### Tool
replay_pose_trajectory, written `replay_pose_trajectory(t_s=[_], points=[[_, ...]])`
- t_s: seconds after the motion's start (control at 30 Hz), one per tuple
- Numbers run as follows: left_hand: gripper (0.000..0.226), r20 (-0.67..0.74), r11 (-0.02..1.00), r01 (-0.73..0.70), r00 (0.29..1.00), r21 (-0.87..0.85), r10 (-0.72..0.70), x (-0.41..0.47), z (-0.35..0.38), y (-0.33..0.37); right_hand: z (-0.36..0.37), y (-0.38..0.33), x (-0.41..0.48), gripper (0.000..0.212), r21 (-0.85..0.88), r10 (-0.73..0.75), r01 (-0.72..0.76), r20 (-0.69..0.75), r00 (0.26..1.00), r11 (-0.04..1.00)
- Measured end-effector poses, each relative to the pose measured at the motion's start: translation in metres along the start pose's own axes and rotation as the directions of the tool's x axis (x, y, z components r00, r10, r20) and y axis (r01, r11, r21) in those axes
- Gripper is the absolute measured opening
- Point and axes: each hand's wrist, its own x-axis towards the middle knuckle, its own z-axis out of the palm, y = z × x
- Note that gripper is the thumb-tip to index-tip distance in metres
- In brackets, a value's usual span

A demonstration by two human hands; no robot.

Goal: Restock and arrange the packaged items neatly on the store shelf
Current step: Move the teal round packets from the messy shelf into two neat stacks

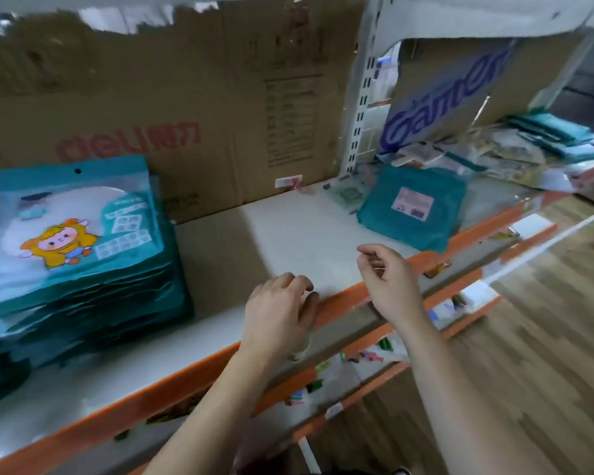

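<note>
On shelf (pixel 288 234) | stacked glossy teal pouches (pixel 76 228) | left hand (pixel 278 313), right hand (pixel 388 282): fingers slack, empty

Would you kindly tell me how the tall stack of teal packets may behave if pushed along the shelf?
The stack of teal packets would probably shear and slide apart: its layers already sit uneven. The glossy film looks slippery, and each flat pouch seems floppy.

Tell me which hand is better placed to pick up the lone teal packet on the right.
The right hand, probably: it hovers over the shelf edge, nearer the teal packet, and seems empty. The left hand rests on the shelf edge, farther from it.
</note>
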Motion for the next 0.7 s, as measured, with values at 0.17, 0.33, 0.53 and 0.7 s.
replay_pose_trajectory(t_s=[0.17, 0.33, 0.53, 0.7], points=[[0.020, 0.045, 0.995, -0.080, 0.996, -0.054, 0.082, 0.048, 0.048, 0.079, -0.076, 0.054, 0.016, 0.020, 0.005, 0.046, -0.045, -0.077, 0.996, 0.999], [0.023, 0.033, 0.996, -0.074, 0.997, -0.044, 0.076, 0.089, 0.094, 0.155, -0.148, 0.110, 0.035, 0.021, -0.053, 0.024, -0.026, -0.047, 0.999, 0.998], [0.033, 0.050, 0.999, -0.006, 0.999, -0.035, 0.008, 0.126, 0.133, 0.208, -0.205, 0.164, 0.051, 0.022, -0.124, 0.011, -0.010, 0.005, 1.000, 0.992], [0.039, 0.038, 0.998, 0.058, 0.998, -0.005, -0.058, 0.160, 0.159, 0.218, -0.219, 0.194, 0.073, 0.020, -0.110, 0.016, -0.013, 0.022, 1.000, 0.994]])
